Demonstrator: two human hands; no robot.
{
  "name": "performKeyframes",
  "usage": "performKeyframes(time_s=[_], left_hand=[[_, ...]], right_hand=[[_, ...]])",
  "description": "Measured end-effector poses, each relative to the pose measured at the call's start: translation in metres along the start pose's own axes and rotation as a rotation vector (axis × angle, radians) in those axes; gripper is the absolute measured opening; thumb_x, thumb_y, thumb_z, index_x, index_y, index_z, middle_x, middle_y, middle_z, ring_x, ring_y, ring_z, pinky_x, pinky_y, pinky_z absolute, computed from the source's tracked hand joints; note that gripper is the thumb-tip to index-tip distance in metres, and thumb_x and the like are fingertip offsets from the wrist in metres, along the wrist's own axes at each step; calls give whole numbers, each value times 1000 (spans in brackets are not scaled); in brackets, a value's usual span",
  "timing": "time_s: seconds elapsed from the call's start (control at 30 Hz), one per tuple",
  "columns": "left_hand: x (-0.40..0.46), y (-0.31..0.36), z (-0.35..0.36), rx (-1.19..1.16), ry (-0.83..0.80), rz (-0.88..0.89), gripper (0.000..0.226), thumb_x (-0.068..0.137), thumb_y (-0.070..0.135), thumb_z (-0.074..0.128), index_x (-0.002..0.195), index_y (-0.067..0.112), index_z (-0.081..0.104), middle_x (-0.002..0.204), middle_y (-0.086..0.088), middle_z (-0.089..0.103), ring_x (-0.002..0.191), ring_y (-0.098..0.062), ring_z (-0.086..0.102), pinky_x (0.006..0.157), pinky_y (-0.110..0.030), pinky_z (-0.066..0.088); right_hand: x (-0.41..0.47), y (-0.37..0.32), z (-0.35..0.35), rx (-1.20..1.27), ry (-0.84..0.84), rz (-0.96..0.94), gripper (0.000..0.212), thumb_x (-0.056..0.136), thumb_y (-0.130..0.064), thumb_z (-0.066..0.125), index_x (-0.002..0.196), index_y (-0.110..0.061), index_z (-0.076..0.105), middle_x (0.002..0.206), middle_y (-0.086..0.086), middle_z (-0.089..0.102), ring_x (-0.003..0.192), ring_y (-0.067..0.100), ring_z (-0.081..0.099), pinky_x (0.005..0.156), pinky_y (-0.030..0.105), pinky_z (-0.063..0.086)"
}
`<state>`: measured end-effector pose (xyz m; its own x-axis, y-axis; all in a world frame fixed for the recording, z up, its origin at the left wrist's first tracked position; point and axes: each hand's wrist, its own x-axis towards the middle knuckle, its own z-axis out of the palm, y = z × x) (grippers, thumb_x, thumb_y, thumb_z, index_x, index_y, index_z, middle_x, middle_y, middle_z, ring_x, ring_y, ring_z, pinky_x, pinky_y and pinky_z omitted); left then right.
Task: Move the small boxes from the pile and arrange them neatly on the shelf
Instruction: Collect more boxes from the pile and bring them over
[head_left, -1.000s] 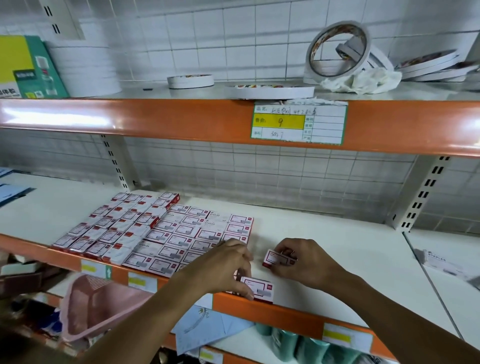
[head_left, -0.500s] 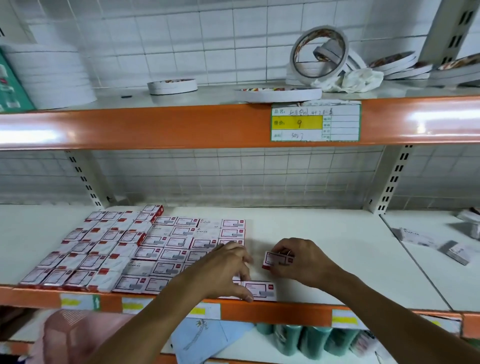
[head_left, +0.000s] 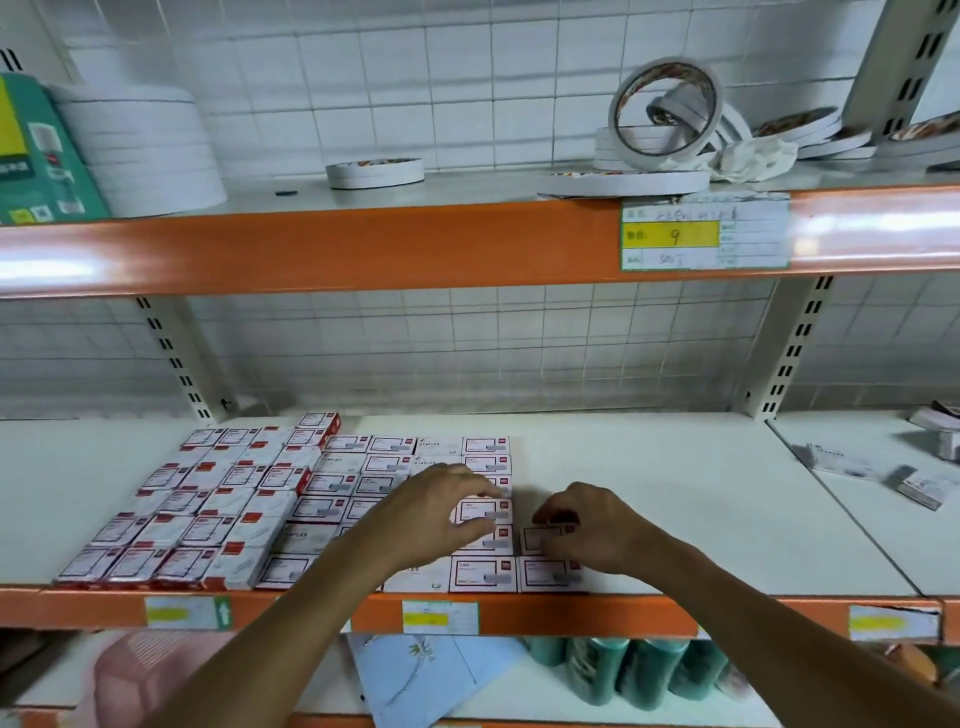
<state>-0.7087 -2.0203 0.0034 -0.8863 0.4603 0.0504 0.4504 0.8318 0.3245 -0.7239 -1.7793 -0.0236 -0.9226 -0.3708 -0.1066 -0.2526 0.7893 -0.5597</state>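
Since a second ago the box our right hand (head_left: 597, 525) held just above the shelf (head_left: 675, 499) has come down beside the grid of small boxes (head_left: 332, 499), opening a new column on the grid's right edge, just behind another box (head_left: 550, 574) at the shelf's front lip. Our right hand pinches this new box (head_left: 543, 538) between fingers and thumb, seating it flat. Our left hand (head_left: 431, 514) lies over the grid's right-hand column with fingers bent, pressing on a box (head_left: 483, 510) there; whether it grips that box or only steadies it we cannot quite tell. We judge these boxes light, stiff cardboard, a little slick on their printed faces; they should slide easily and are best taken by the two long edges, then nudged square against their neighbours. One careless push would likely shift a whole row. The pile (head_left: 914, 467) they come from seems to lie well to the right of the grid, past the shelf's seam, a few loose boxes scattered there. Above the grid, the upper shelf carries rolls of tape (head_left: 374, 173) and a price label (head_left: 704, 234); its orange beam (head_left: 363, 244) overhangs the grid but does not block our reach. Below the grid stand green bottles (head_left: 644, 673) and a pink basket (head_left: 135, 670).
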Motion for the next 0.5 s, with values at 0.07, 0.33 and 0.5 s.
performKeyframes(time_s=[0.07, 0.33, 0.5], left_hand=[[0, -2, -1, 8, 3, -5, 42, 93, 51, 56, 134, 41, 54, 136, 16, 54, 125, -3, 45, 103, -28, 40], [5, -9, -3, -12, 0, 18, 40, 93, 51, 56, 132, 40, 55, 130, 17, 57, 120, -3, 50, 100, -29, 44], [11, -4, 0, -7, -9, 57, 35, 98, 42, 53, 133, 37, 56, 131, 14, 57, 121, -4, 49, 101, -27, 42]], right_hand=[[0, -1, 2, -11, 15, -2, 31, 85, -25, 66, 116, -25, 71, 109, -4, 63, 96, 7, 60, 70, 5, 41], [0, -1, 4, -87, 126, 6, 32, 90, -8, 51, 112, -19, 72, 99, -5, 54, 86, 6, 55, 62, -1, 38], [-3, 4, 3, -47, 143, 22, 45, 88, 3, 41, 114, -18, 71, 112, -1, 63, 99, 8, 58, 70, 0, 38]])
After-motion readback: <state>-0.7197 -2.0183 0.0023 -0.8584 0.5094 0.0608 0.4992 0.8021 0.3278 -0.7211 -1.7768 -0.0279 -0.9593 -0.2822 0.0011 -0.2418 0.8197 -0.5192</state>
